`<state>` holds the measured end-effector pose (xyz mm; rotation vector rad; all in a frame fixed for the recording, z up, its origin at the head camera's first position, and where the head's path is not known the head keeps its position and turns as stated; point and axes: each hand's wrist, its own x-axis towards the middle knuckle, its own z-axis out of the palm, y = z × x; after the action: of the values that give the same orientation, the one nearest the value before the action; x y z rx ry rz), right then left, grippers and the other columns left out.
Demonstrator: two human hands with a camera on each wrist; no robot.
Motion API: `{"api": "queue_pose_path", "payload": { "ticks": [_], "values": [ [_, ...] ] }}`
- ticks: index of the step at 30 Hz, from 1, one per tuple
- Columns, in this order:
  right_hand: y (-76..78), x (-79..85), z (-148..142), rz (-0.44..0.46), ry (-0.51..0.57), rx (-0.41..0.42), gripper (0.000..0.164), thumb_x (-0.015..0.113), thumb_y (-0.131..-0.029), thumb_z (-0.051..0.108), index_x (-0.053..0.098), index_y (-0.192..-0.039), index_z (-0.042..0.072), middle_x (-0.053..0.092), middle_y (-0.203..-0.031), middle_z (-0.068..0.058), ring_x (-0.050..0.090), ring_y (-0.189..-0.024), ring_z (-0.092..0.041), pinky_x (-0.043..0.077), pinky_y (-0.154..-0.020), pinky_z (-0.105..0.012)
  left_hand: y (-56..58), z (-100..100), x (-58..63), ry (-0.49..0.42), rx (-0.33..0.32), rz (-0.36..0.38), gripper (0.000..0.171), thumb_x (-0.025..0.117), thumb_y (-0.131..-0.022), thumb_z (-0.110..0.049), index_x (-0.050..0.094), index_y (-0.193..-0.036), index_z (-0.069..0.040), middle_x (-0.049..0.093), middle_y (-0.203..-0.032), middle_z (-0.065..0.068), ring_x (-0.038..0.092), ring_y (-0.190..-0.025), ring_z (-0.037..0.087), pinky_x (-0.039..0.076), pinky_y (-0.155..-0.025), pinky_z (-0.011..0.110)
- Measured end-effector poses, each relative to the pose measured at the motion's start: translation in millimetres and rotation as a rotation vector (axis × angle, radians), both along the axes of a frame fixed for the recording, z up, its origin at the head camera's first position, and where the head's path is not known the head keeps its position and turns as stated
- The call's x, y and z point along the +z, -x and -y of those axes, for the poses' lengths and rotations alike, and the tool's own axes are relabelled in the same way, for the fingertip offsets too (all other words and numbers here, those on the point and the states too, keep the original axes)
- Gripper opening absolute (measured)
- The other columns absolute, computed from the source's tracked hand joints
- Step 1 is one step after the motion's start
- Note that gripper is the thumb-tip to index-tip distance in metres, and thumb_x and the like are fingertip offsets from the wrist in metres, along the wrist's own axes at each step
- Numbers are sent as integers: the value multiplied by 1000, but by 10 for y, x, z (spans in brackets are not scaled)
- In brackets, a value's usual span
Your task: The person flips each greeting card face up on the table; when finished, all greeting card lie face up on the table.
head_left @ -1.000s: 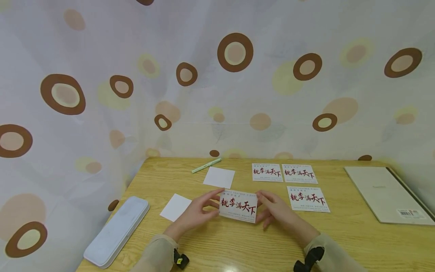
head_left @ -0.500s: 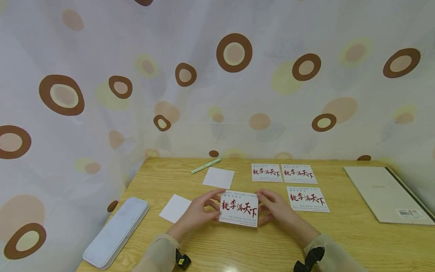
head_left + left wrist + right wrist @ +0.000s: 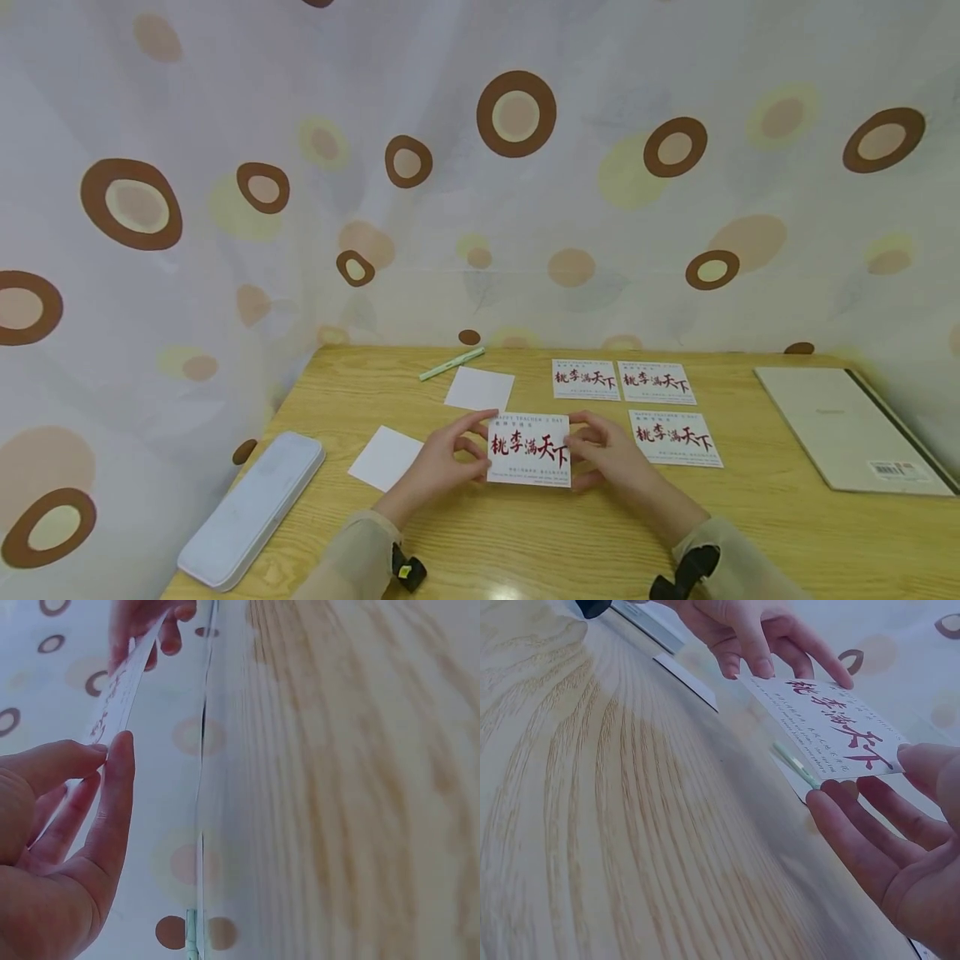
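A white greeting card [image 3: 528,467] with red brush characters is held up over the table, its printed face towards me. My left hand [image 3: 446,460] pinches its left edge; in the left wrist view, thumb and fingers of the left hand [image 3: 67,832] meet at the card [image 3: 124,694], which appears nearly edge-on. My right hand [image 3: 611,454] pinches the opposite edge. The right wrist view shows the right hand [image 3: 900,832] with its thumb on the front of the card [image 3: 832,724] and fingers behind.
Matching printed cards [image 3: 585,381] lie at the back right. Blank white cards, one at the back [image 3: 480,389] and one at the left [image 3: 385,458], lie near a green pen [image 3: 452,365]. A white case [image 3: 253,510] stands left; a beige notebook [image 3: 840,425] lies right.
Both hands have tilted the card more upright, so its printed face shows more fully. Within the last half second it has risen slightly. The cards on the table stay put.
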<state>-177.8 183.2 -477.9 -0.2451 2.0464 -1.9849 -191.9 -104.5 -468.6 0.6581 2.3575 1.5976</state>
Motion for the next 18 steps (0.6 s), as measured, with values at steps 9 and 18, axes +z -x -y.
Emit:
{"api": "queue_pose_path", "payload": {
  "ticks": [9,18],
  "values": [
    [17,20,-43,-26,-41,-31,59,65,-93,2,36,-144,-2,63,-95,-10,68,-78,-20,60,-66,-50,28,-96,12,-22,16,10,71,71,-84,7,50,-145,-22,55,-123,16,68,-82,18,61,-64,34],
    [16,58,-134,-61,-126,-64,65,67,-90,-3,36,-147,2,63,-94,-14,69,-75,-20,61,-66,-46,50,-220,15,-29,22,3,71,71,-84,7,49,-145,-20,55,-121,16,69,-82,21,61,-63,33]
  ]
}}
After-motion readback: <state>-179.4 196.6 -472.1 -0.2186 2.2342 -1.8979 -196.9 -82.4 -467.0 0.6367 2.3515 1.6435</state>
